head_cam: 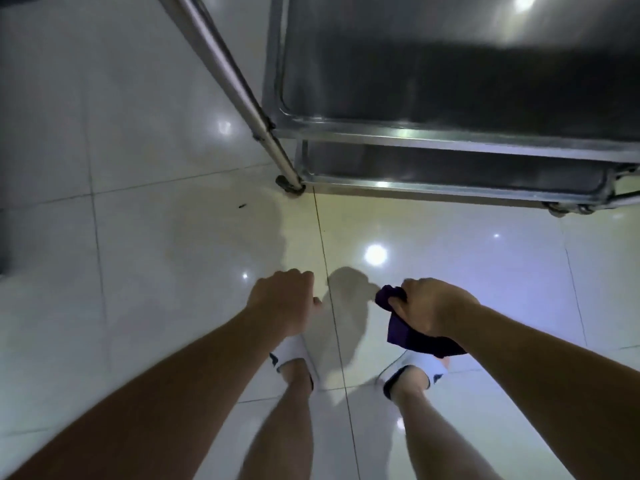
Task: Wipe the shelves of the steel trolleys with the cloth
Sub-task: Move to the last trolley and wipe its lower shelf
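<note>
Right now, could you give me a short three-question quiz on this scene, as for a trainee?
1. True or false: the purple cloth lies on the trolley's upper shelf.
2. Which hand grips the cloth? A left hand B right hand
3. Fill in: the trolley stands on a ___ floor.

Key: 1 false; 2 B; 3 tiled.

— Dim overall?
— Yes, though ceiling lamps glare off the glossy floor tiles [173, 237] and the steel trolley's top shelf [450, 64].
— Sharp?
— Soft and motion-blurred; wide-angle bending at the edges; faint shadows beneath the hands.
</note>
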Available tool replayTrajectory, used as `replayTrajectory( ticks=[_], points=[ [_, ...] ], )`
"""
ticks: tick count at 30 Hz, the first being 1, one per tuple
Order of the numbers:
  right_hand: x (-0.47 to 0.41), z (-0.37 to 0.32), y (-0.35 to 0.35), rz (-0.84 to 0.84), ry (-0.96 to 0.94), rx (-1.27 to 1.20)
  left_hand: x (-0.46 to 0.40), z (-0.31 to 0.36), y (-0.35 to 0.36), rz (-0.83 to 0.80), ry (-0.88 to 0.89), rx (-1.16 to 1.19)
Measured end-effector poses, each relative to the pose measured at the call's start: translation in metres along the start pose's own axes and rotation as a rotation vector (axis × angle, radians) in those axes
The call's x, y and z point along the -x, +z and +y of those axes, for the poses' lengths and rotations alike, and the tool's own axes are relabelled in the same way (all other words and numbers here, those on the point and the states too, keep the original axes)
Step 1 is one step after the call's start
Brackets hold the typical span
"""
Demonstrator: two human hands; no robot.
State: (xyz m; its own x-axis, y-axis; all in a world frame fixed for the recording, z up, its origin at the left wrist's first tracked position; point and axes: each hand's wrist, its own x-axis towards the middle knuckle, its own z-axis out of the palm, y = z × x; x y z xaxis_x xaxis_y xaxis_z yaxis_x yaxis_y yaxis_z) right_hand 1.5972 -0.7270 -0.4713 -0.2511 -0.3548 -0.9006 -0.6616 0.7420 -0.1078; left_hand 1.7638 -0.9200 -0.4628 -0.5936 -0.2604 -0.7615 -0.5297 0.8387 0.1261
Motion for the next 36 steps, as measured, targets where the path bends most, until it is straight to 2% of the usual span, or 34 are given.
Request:
replayTrajectory(
  ticks=[3, 12, 20, 28, 36],
  points=[
    [0.068, -0.046, -0.029, -0.028, -0.037, -0.007, 0.07, -0.01, -0.038, -0.021, -0.041, 0.049],
    [0.229, -0.191, -0.135, 0.097, -0.17, 0.148, 0.241, -0.065, -0.149, 0.041, -0.099, 0.119],
    [0.332, -0.308, -0.219, 0.291, -0.266, 0.266, 0.359, -0.149, -0.23, 0.266, -0.211, 0.252],
    [0.383, -0.393, -0.31, 0.472, -0.369, 0.352, 0.407, -0.201, -0.308, 0.482, -0.303, 0.344],
    [0.368, -0.451, -0.424, 0.562, -0.49, 0.397, 0.408, -0.255, -0.404, 0.559, -0.476, 0.298]
  ],
)
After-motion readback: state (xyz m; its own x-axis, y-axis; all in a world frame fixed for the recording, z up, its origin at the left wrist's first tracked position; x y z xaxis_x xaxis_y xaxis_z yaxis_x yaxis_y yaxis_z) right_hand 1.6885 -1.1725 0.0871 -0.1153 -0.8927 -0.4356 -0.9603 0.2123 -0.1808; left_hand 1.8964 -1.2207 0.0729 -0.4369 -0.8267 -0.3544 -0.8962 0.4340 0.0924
